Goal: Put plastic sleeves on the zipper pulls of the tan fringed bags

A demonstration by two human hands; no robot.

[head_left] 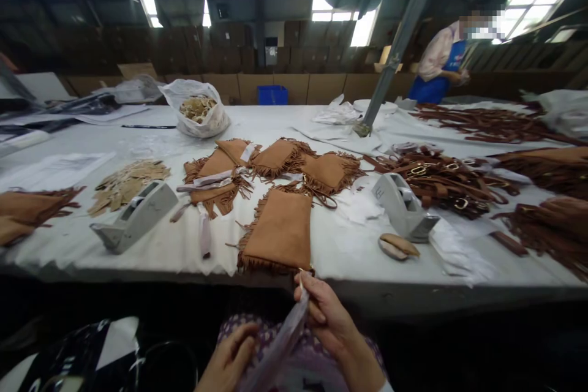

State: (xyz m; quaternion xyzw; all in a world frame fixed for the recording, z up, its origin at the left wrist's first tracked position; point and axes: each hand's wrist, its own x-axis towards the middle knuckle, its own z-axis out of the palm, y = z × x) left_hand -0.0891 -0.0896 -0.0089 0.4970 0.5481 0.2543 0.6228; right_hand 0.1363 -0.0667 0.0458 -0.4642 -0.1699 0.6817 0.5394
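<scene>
At far L, a brown fringed pouch [34,208] is cut off by the frame edge, w/ white sheets [50,168] laid behind it; below, a black-and-white bag [78,361] is seen in shadow, off the table. Next, a heap of tan pieces [131,180] is spread behind a grey tape dispenser [138,217]. Further back, a white plastic bag [220,122] is left open, its tan contents [197,109] exposed. Approx. mid-table, brown pouches [218,164] are grouped, w/ wrapped strips [205,236] strewn nr them. Below the edge, the L hand [232,355] is held w/ fingers curled; whether anything is gripped can't be told. Beside it, over the lap, a greyish sleeve [287,337] is held slanting, its upper end pinched btwn thumb & fingers of the R hand [331,318], just in front of a flat fringed pouch [279,229] at the table's front edge. In the bkgd a blue bin [272,95] is set before stacked cartons [291,86]. To the R, a second dispenser [404,208] is placed nr brown straps w/ metal clips [445,177]; the white-covered table [342,263] is crossed by a slanted post [404,30]. Behind, a co-worker in a blue apron [438,64] is seen nr a bright window [537,6].
</scene>
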